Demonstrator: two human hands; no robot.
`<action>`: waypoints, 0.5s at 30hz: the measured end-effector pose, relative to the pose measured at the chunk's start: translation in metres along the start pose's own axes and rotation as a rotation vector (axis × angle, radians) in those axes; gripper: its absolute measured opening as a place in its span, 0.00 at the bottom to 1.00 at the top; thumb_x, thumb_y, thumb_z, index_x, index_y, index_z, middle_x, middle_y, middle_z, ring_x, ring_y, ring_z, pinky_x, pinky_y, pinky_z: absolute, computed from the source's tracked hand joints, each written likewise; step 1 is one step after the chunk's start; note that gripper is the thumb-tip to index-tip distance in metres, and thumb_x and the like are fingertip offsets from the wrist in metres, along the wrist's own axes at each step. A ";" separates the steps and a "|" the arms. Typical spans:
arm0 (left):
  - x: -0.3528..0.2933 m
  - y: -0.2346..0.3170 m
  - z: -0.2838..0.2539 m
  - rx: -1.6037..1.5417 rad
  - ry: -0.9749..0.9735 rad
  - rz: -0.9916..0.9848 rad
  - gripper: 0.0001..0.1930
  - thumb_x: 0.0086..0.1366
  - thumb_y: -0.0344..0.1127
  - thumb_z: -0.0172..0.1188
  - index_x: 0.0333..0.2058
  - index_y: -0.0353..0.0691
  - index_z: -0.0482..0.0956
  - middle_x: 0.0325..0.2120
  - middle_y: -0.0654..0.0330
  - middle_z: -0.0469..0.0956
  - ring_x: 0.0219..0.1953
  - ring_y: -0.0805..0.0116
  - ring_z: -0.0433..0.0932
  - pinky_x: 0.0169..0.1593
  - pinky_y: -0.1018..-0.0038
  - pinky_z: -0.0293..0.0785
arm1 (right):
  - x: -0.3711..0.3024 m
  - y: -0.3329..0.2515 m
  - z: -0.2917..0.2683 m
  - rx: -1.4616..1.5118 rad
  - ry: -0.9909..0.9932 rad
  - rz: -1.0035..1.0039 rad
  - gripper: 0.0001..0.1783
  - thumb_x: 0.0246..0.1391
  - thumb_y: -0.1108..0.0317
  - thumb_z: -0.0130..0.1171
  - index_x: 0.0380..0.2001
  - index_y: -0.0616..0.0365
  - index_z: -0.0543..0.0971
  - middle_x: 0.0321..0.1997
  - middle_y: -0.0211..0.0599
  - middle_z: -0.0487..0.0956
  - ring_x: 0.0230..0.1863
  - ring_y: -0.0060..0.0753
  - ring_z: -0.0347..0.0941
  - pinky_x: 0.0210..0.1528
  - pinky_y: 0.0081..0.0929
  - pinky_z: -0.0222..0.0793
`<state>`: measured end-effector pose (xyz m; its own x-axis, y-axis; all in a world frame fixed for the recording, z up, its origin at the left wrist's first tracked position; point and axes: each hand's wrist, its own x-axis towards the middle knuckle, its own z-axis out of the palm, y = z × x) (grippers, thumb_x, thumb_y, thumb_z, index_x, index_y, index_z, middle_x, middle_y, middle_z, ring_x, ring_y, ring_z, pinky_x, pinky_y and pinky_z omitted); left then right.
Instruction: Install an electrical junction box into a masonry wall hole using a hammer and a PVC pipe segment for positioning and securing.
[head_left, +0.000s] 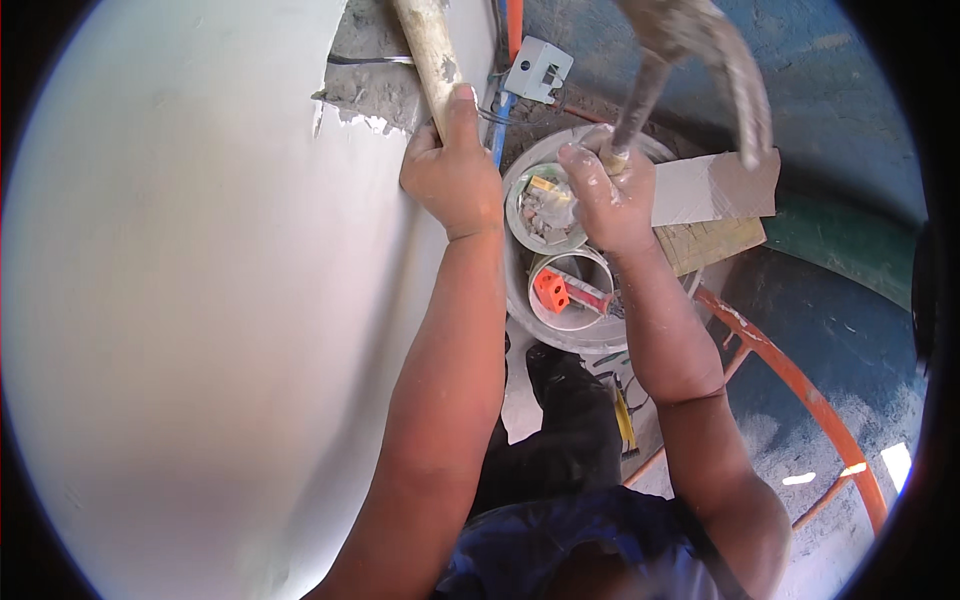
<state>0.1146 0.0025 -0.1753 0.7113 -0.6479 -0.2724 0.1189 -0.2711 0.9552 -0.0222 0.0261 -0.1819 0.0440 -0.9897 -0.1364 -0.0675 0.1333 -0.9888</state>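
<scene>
My left hand (pixel 458 180) is closed around a pale, plaster-smeared round bar (pixel 428 50), thumb laid along it. The bar slants up beside a rough grey gap (pixel 375 88) in the white wall, whose edge is broken; its far end runs out of view. My right hand (pixel 613 200) grips the handle of a hammer (pixel 690 35) with a long curved claw, held up and smeared by motion. White dust covers my right thumb and fingers. Below the hands stands a round grey tub (pixel 518 312), holding a container of rubble (pixel 545 215) and a white bucket (pixel 537 300).
A white electrical box (pixel 539 70) with loose wires sits by orange and blue conduits at the wall's corner. Cardboard (pixel 715 187) lies right of the tub. An orange curved metal rail (pixel 800 385) runs along the right. An orange block (pixel 551 290) lies in the bucket.
</scene>
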 end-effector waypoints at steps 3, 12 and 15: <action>-0.002 0.004 0.002 -0.027 -0.010 -0.036 0.21 0.60 0.45 0.64 0.23 0.28 0.79 0.17 0.63 0.73 0.16 0.77 0.65 0.19 0.76 0.62 | 0.019 0.004 0.015 0.049 -0.007 -0.206 0.14 0.54 0.63 0.60 0.22 0.61 0.72 0.19 0.33 0.73 0.23 0.19 0.67 0.26 0.23 0.64; 0.001 0.004 -0.001 -0.020 -0.012 -0.014 0.20 0.60 0.44 0.64 0.26 0.28 0.80 0.17 0.63 0.73 0.17 0.78 0.66 0.19 0.77 0.62 | 0.037 0.002 0.039 0.021 -0.026 -0.230 0.16 0.52 0.58 0.59 0.27 0.63 0.76 0.20 0.39 0.74 0.23 0.30 0.69 0.30 0.31 0.67; -0.002 0.005 -0.004 -0.002 -0.024 -0.015 0.19 0.62 0.44 0.63 0.27 0.29 0.79 0.16 0.63 0.71 0.14 0.76 0.65 0.17 0.76 0.60 | 0.040 0.005 0.035 -0.138 -0.031 0.045 0.14 0.52 0.61 0.59 0.26 0.63 0.75 0.19 0.37 0.73 0.23 0.27 0.69 0.30 0.30 0.67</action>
<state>0.1162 0.0052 -0.1691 0.6927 -0.6606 -0.2894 0.1305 -0.2799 0.9511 0.0140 -0.0110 -0.1947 0.0681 -0.9805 -0.1844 -0.2068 0.1669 -0.9640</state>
